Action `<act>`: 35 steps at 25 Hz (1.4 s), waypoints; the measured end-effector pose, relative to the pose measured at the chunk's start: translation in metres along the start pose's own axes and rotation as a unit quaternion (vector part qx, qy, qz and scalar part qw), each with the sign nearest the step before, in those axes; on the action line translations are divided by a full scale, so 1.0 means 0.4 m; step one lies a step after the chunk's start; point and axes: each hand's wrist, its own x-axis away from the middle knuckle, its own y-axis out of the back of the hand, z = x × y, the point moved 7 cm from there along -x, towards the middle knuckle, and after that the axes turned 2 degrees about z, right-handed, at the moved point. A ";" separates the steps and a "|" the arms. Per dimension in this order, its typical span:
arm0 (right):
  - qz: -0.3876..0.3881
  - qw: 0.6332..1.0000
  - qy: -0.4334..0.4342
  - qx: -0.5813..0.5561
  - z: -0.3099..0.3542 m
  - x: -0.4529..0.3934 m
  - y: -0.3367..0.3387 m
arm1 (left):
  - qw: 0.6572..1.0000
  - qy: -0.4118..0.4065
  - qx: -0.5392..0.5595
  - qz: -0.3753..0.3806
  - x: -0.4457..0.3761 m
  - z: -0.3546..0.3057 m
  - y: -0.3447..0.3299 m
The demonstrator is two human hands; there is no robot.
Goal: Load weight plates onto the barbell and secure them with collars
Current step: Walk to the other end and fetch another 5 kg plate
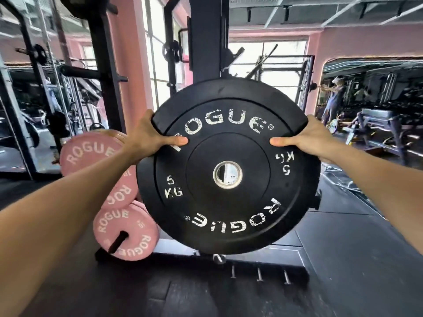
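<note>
A black 5 kg bumper plate (229, 209) with white lettering and a steel-ringed centre hole is held upright in front of me, facing the camera. My left hand (148, 138) grips its upper left rim, thumb lying across the face. My right hand (309, 138) grips the upper right rim the same way. The fingers of both hands are hidden behind the plate. No barbell sleeve or collar is visible.
Pink plates (91, 152) hang on storage pegs at the lower left, one low stack (126, 232) near the floor. A black rack upright (206, 42) stands behind the plate. A bench (377, 120) and a person stand at the far right. Dark rubber flooring lies below.
</note>
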 end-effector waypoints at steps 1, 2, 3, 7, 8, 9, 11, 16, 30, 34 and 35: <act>0.002 1.000 -0.004 0.002 -0.054 0.018 -0.035 | 1.000 -0.005 -0.007 -0.005 0.023 0.051 -0.030; 0.005 1.000 -0.005 0.003 -0.104 0.039 -0.067 | 1.000 -0.007 -0.014 -0.010 0.043 0.101 -0.058; 0.011 1.000 0.001 0.004 -0.150 0.060 -0.102 | 1.000 -0.006 -0.022 -0.014 0.065 0.150 -0.086; 0.022 1.000 0.000 -0.011 -0.337 0.133 -0.219 | 0.999 -0.009 -0.034 -0.005 0.134 0.340 -0.208; 0.023 1.000 -0.002 -0.013 -0.374 0.145 -0.240 | 0.999 -0.002 -0.037 -0.002 0.149 0.385 -0.232; 0.023 1.000 -0.005 -0.012 -0.410 0.153 -0.260 | 0.999 0.005 -0.039 0.000 0.168 0.420 -0.254; 0.024 1.000 -0.014 -0.006 -0.488 0.173 -0.307 | 0.999 0.018 -0.040 0.004 0.210 0.482 -0.303; 0.029 0.999 -0.031 0.015 -0.635 0.195 -0.399 | 0.999 0.033 -0.020 0.017 0.295 0.577 -0.394; 0.011 0.997 -0.066 0.031 -0.815 0.163 -0.532 | 0.998 0.048 -0.030 0.029 0.242 0.775 -0.546; -0.015 0.997 -0.071 0.028 -0.851 0.148 -0.549 | 0.998 0.043 -0.026 0.031 0.209 0.822 -0.567; -0.019 0.997 -0.066 0.029 -0.852 0.151 -0.552 | 0.998 0.039 -0.029 0.030 0.212 0.827 -0.568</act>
